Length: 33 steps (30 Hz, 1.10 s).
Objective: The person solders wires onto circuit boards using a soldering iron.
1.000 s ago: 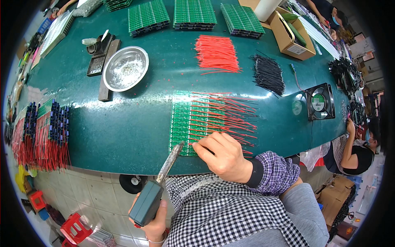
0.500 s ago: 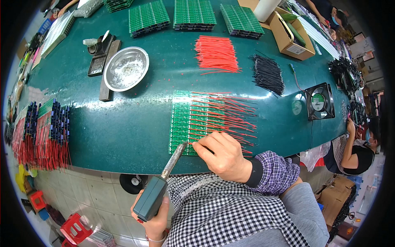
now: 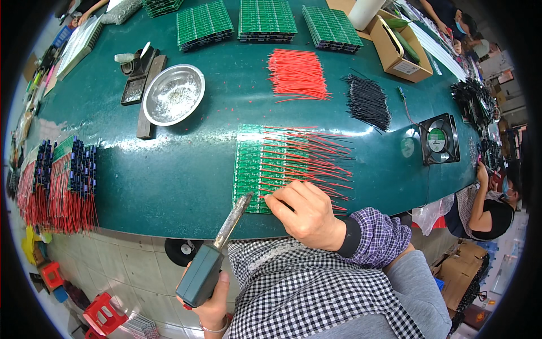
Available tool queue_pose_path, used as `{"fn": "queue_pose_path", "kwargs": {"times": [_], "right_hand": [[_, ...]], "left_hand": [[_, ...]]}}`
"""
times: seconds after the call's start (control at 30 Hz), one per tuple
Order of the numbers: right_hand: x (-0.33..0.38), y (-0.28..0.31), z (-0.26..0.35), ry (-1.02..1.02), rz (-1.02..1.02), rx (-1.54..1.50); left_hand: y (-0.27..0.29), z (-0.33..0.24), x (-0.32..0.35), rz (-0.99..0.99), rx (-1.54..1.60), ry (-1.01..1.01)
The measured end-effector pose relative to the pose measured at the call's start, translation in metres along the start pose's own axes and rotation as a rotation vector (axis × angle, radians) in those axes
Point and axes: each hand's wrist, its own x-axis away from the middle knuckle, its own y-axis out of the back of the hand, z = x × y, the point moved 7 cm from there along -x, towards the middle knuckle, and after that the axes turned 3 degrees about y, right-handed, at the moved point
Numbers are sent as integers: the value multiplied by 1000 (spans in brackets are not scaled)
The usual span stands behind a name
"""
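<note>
A green circuit board panel (image 3: 246, 164) lies flat on the table in front of me. Rows of red wires (image 3: 322, 160) run from its middle past its right edge. My left hand (image 3: 213, 308) is wrapped round the dark green handle of a soldering iron (image 3: 201, 274), whose bare metal tip sits over the lower part of the panel, a little left of the wire ends. Thumb and forefinger of my right hand (image 3: 307, 217) are pinched on a red wire at the panel's lower right; most of that wire is hidden under the hand.
Beyond the panel lie bundles of loose red wires (image 3: 298, 75) and black wires (image 3: 368, 103). A metal bowl (image 3: 197, 107) stands left, a fan (image 3: 438, 140) right. Wired boards (image 3: 73, 186) are stacked at the left edge. A co-worker (image 3: 486, 209) sits at the right.
The soldering iron's tip has drawn back to the left, away from the wire end at my right fingertips, and my left hand has shifted slightly left. My right hand stays in place.
</note>
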Motion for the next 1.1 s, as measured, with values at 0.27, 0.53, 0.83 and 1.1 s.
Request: {"fn": "queue_pose_path", "kwargs": {"times": [0.27,0.53,0.83,1.1], "right_hand": [[-2,1,1,-4,15,1],[1,1,2,-33,18,-11],[0,7,1,2,-47,-28],[6,3,4,-26,-28,-79]], "left_hand": [[15,-56,-14,-274,-76,-690],[-30,-85,-135,-179,34,-204],[-20,-51,-51,-96,319,-205],[5,0,3,48,23,-119]]}}
